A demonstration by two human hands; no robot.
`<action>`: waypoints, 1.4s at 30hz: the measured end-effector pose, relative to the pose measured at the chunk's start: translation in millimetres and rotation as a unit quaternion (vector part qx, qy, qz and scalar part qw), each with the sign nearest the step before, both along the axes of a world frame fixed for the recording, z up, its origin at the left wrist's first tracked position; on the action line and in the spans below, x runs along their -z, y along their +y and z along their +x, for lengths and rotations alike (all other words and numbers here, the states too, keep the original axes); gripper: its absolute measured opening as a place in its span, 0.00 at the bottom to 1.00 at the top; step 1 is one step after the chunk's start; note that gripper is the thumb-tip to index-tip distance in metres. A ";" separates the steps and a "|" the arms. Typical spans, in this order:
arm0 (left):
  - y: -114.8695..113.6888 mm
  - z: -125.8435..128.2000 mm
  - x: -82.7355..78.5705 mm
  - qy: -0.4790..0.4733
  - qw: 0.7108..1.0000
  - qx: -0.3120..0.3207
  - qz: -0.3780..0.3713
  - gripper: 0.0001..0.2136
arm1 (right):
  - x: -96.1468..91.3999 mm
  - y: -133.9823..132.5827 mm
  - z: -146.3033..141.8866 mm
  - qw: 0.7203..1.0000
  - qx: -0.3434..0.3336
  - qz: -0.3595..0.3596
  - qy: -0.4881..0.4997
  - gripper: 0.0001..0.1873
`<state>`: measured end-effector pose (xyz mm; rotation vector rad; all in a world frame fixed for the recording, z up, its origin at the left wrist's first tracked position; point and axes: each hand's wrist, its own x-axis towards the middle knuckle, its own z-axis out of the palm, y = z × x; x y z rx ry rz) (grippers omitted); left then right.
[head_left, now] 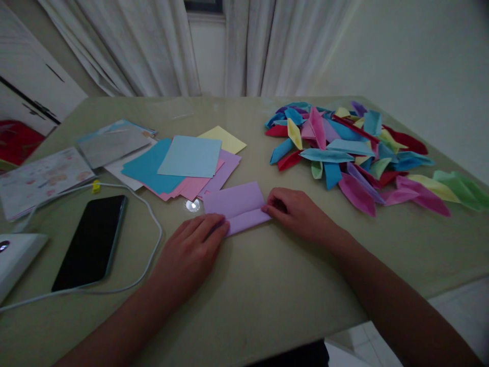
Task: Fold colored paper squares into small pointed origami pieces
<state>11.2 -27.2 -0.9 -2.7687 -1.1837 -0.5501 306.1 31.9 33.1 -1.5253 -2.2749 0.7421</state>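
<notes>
A purple sheet of origami paper [237, 200] lies on the table in front of me, its near edge folded up into a strip. At the paper's left end, my left hand [198, 239] has its thumb and fingers closed on the folded strip. My right hand [292, 211] pinches the right end of the same strip between thumb and curled fingers. Just beyond the paper is a loose spread of coloured square sheets [191, 155], light blue on top, with teal, pink, purple and yellow ones under it.
Many folded paper pieces [336, 148] are heaped at the right. To the left lie a black-screened phone [91, 239], a white cable [155, 219], a patterned packet [46, 178] and a white device [19, 260]. A small round shiny disc [192, 205] sits near the sheets. Curtains hang behind the table.
</notes>
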 end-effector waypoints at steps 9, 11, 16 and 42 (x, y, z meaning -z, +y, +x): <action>-0.9 -1.7 2.1 -0.010 1.000 -0.002 -0.022 0.17 | 8.9 0.6 2.6 0.978 0.032 -0.108 0.173 0.12; -2.1 -1.1 1.5 -0.011 1.000 -0.007 -0.024 0.17 | 8.4 0.2 2.6 0.980 0.030 -0.114 0.162 0.08; -3.2 -0.9 1.6 -0.015 1.000 -0.013 -0.019 0.17 | 4.3 -3.6 -0.2 0.991 0.017 -0.078 0.104 0.04; -2.7 2.4 -4.8 0.037 0.999 0.008 -0.027 0.22 | -4.8 -46.4 -30.7 0.938 -0.218 0.238 -0.127 0.17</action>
